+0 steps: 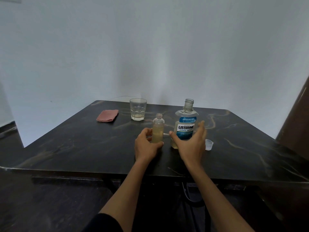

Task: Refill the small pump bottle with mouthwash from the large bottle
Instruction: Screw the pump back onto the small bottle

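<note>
Nearest the camera, two bare forearms reach over the front edge of the dark marbled counter [83,148]. The left hand [147,144] grips the small bottle [158,129] – fingers curled round its lower half, thumb in front – and the bottle stands upright, capless, about two-thirds full of pale yellowish liquid. Just right of the small bottle stands the large Listerine bottle [185,126], upright, its neck uncapped, a little yellowish liquid showing low in it. The right hand [190,141] is spread in front of the Listerine bottle, fingers straight and parted – whether it touches the label cannot be told. Right of the large bottle, beside the right hand, a small clear cap [209,144] sits on the counter. Farther back, left of the small bottle, stands a drinking glass [138,109] with a thin layer of liquid, and left of that a folded pink cloth [107,115].
</note>
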